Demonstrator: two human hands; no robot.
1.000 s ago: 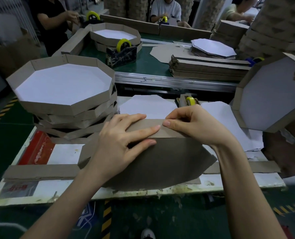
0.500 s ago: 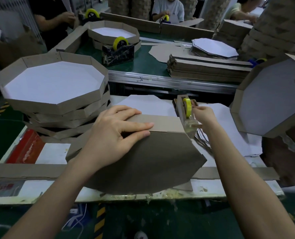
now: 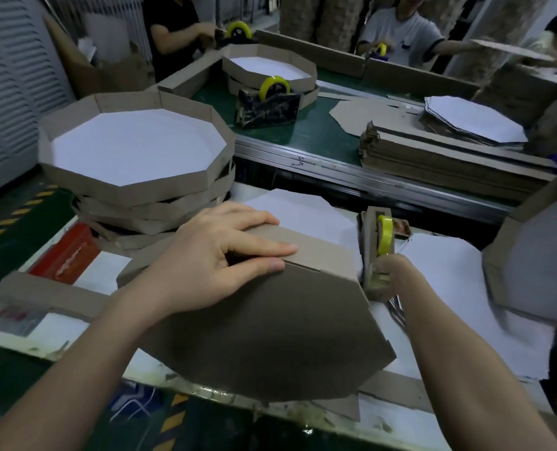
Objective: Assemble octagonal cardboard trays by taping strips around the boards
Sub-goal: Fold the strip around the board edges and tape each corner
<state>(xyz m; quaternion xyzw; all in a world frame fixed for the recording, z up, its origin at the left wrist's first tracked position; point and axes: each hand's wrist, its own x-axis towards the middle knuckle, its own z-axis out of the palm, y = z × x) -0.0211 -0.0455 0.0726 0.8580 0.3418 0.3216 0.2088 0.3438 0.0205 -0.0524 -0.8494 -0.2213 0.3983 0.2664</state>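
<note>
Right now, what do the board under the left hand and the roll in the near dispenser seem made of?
Board: matte brown cardboard, judging by its dull, fibrous-looking face and straight cut edges.
Roll: likely plastic adhesive tape, yellow with a slight sheen; blur leaves it open.

Dim, cool light, brighter beyond the fingers (image 3: 264, 249), leaves the brown board (image 3: 270, 336) under them dark, while white sheets (image 3: 303, 209) past them glare pale. Motion blur smears the right hand (image 3: 386, 268) and the tray (image 3: 537, 262) right of it. Wide-angle distortion bends lines near the edges.
</note>
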